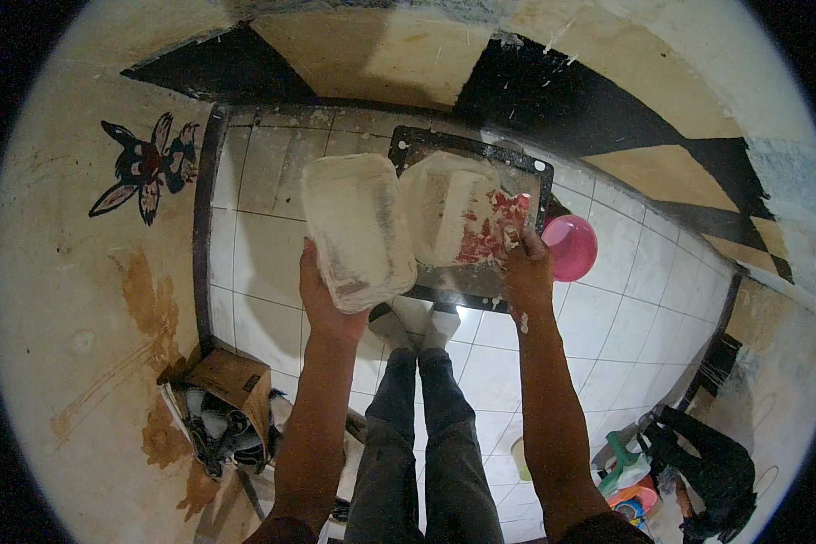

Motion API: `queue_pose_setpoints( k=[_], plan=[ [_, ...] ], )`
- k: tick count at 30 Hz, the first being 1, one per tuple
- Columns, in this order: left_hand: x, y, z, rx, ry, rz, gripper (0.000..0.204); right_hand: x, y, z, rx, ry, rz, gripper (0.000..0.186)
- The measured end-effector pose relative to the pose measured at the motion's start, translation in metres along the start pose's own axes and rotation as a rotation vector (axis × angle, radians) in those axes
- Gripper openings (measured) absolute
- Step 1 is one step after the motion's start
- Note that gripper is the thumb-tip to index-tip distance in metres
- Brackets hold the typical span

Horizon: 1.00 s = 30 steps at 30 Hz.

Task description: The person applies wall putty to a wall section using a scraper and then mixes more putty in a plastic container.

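My left hand (331, 295) grips the lower left corner of a shallow rectangular tray (358, 227) with rounded corners, coated in whitish paste. My right hand (526, 258) is closed around a red flat tool (490, 231) smeared with the same paste. Its broad left part is almost fully covered, so its exact kind is unclear. Behind the tool, a pale paste-covered shape (419, 195) shows, partly hidden. It overlaps a black rectangular panel (530, 186) with pale holes near its corners. Dried paste spots my right wrist.
Just right of the panel stands a pink bowl (573, 247). A cardboard box (236, 376) with dark items sits by the left wall. At lower right lie a black garment (712, 467) and colourful plastic items (630, 480). My feet (414, 326) stand on white floor tiles (607, 317).
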<state>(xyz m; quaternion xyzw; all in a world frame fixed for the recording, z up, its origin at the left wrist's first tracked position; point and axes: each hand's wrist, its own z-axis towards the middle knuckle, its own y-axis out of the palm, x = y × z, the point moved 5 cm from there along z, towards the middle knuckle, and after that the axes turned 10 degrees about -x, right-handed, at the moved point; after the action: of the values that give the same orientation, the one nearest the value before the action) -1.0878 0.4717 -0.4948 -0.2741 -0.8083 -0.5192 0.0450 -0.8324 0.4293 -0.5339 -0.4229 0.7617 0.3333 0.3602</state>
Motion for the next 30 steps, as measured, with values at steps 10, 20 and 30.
queue_pose_setpoints(
  k=[10, 20, 30],
  plan=[
    [-0.012, 0.009, 0.001, 0.079, -0.04, 0.044, 0.052, -0.035, 0.017, -0.021, 0.038, -0.082, -0.027, 0.021],
    [-0.028, 0.019, -0.004, -0.034, -0.094, 0.061, 0.052, -0.064, 0.076, -0.085, 0.054, -0.551, -0.905, 0.015],
    [-0.026, 0.019, -0.006, -0.026, -0.087, 0.035, 0.051, -0.058, 0.05, -0.068, 0.14, -0.286, -0.46, 0.015]
  ],
)
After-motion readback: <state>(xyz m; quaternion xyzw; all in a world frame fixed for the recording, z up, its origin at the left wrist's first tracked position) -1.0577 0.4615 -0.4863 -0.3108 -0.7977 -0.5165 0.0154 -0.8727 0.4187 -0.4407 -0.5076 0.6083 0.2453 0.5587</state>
